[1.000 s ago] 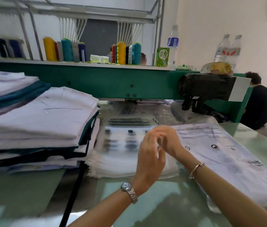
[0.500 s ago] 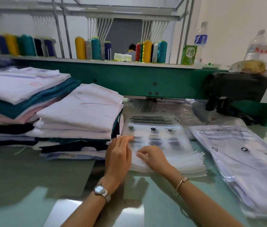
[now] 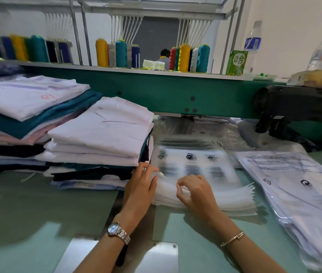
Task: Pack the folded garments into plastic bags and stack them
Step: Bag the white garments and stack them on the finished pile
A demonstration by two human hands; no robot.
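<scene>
Folded garments (image 3: 105,131) in white, teal and dark cloth sit stacked at the left of the pale green table (image 3: 28,213); both hands are at the bags beside them.
Stack of empty clear printed plastic bags (image 3: 205,170) lies flat just right of the garments, its near edges fanned; left hand (image 3: 139,186), wearing a silver wristwatch (image 3: 116,232), rests with fingers nearly straight on the stack's left edge, touching the top bag; right hand (image 3: 197,194), wearing a thin bangle (image 3: 232,238), has its fingers curled and pinches the near edge of the top bag, which is raised slightly; filled plastic bags (image 3: 298,186) holding white garments lie piled at the table's right, near the empty ones; coloured thread cones (image 3: 183,55) stand on the shelf above the green machine beam (image 3: 156,91).
</scene>
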